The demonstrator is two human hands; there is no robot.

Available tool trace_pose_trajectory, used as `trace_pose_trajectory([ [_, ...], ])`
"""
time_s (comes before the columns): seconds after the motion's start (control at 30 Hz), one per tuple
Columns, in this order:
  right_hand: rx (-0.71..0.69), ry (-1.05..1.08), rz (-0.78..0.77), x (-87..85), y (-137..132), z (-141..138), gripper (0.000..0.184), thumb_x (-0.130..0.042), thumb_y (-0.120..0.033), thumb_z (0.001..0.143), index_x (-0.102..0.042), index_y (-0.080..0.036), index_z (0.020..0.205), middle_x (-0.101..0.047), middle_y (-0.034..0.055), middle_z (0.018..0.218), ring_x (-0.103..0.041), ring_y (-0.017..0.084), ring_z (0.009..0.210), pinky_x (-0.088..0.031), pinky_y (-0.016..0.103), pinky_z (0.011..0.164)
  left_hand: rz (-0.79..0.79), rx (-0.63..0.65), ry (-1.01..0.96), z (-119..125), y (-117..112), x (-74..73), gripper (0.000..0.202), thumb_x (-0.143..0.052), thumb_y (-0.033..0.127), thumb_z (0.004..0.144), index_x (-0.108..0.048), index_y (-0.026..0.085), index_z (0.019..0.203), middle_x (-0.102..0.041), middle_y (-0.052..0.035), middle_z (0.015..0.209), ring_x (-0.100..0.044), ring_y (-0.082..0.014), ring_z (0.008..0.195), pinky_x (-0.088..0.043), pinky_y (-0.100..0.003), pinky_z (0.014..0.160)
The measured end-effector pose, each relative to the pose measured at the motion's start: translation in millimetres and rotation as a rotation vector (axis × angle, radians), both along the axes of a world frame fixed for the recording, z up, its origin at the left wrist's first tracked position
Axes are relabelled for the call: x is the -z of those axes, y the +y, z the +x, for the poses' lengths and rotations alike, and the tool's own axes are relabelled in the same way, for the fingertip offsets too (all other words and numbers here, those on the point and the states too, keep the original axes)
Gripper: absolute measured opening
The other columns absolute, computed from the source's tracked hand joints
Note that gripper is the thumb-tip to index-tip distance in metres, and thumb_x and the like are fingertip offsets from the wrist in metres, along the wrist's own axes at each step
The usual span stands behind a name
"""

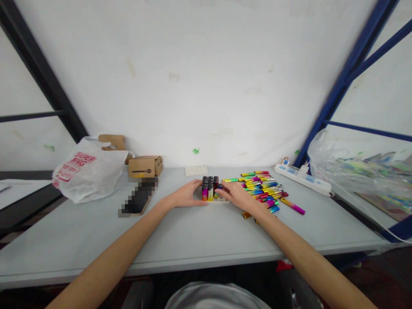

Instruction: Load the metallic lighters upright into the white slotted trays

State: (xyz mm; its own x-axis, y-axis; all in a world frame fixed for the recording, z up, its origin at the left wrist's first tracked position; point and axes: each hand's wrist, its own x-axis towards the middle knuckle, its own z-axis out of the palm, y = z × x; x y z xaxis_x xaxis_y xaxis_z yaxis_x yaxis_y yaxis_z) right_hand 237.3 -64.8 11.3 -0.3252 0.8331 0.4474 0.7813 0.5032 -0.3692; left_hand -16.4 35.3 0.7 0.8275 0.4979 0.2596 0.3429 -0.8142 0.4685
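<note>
Your L hand [186, 195], thumb & fingers spread, cupped the tray [222, 200] w/ upright lighters [210, 191]; your R hand [237, 195] pinched one lighter [216, 195] (loose pile [264, 189] nearby).

The lighters [269, 189] blend yellow, pink, red, blue and green. The table [206, 236] is pale grey, the bag [96, 176] white with red lettering.

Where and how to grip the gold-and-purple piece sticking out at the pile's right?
I'd pinch the gold-and-purple piece across its long sides, just past mid-length toward the purple end, coming from above and front-right. It's slim, straight and lies flat, slanting away from the pile; bare table borders its purple end, while its gold end sits close to other pieces.
</note>
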Motion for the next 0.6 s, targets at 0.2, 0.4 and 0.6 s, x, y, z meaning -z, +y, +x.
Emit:
trace_pose_trajectory([
  [0.2,0.024,-0.142,0.001,-0.7,4,7,0.034,-0.052,-0.046,0.106,-0.061,-0.020,0.087,-0.067,0.0056,0.081,-0.056,0.018,0.068,-0.033,0.028,0.064,0.000,-0.019,0.027,1,-1,-1.5,0.080,-0.081,0.061,0.077,-0.057,0.016,0.138,-0.059,-0.0181,0.144,-0.057,-0.0375,0.131,-0.044,-0.050,0.115],
  [0.4,0.109,-0.306,-0.038,-2.6,1,-5,0.034,-0.051,-0.049,0.106,-0.064,-0.018,0.101,-0.070,0.0075,0.085,-0.061,0.020,0.072,-0.032,0.027,0.063,0.004,0.000,0.004,0,0,-0.3,0.082,-0.082,0.060,0.076,-0.056,0.016,0.140,-0.058,-0.0178,0.144,-0.057,-0.0376,0.131,-0.043,-0.051,0.116],
  [0.6,0.071,-0.213,-0.040,-6.5,6,10,0.052,-0.036,-0.053,0.109,-0.064,-0.018,0.082,-0.068,0.0049,0.078,-0.060,0.017,0.069,-0.037,0.027,0.065,0.010,-0.015,0.011,0,-1,-2.2,0.081,-0.082,0.060,0.076,-0.057,0.016,0.140,-0.059,-0.0169,0.144,-0.057,-0.0377,0.131,-0.043,-0.051,0.116],
])
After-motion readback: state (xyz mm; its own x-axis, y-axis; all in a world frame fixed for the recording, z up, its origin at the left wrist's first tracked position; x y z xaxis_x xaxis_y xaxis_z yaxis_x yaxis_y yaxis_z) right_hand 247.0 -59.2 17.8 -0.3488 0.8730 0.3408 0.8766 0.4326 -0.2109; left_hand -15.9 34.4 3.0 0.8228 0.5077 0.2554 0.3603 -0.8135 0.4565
